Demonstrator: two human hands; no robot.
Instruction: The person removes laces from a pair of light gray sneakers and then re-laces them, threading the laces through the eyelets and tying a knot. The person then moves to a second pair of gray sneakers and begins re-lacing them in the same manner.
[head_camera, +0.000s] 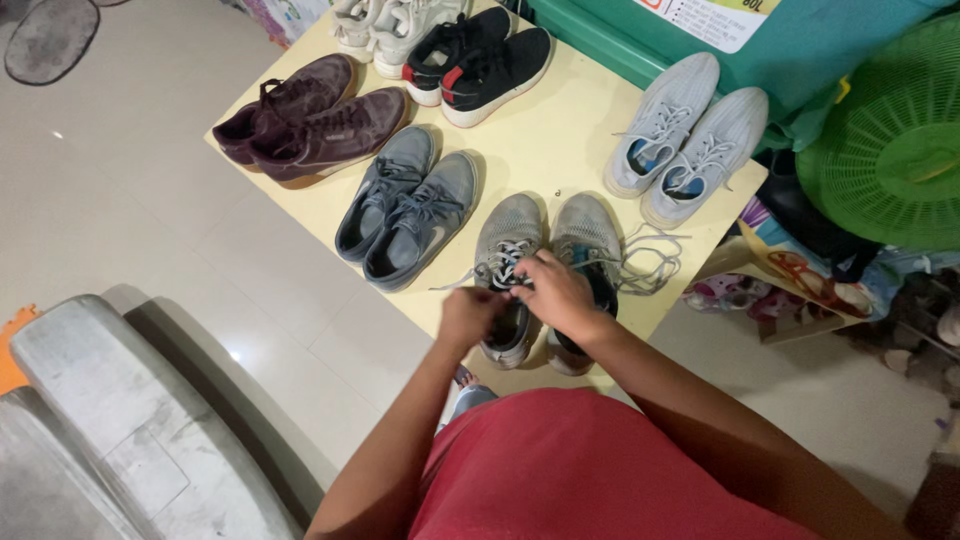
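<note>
A pair of grey knit sneakers sits at the near edge of a pale yellow table (540, 150). My left hand (470, 315) and my right hand (557, 293) meet over the left grey sneaker (505, 240), both pinching its white laces. The right grey sneaker (590, 235) stands beside it with loose laces (655, 262) spilled out to the right. My hands hide the tongue and the rear half of the left shoe.
On the table also stand blue-grey sneakers (410, 205), maroon shoes (315, 120), black shoes with white soles (485, 60), light grey sneakers (685, 140) and white shoes (385, 25). A green fan (890, 150) and a teal bin (800, 50) stand right, a grey seat (110, 420) left.
</note>
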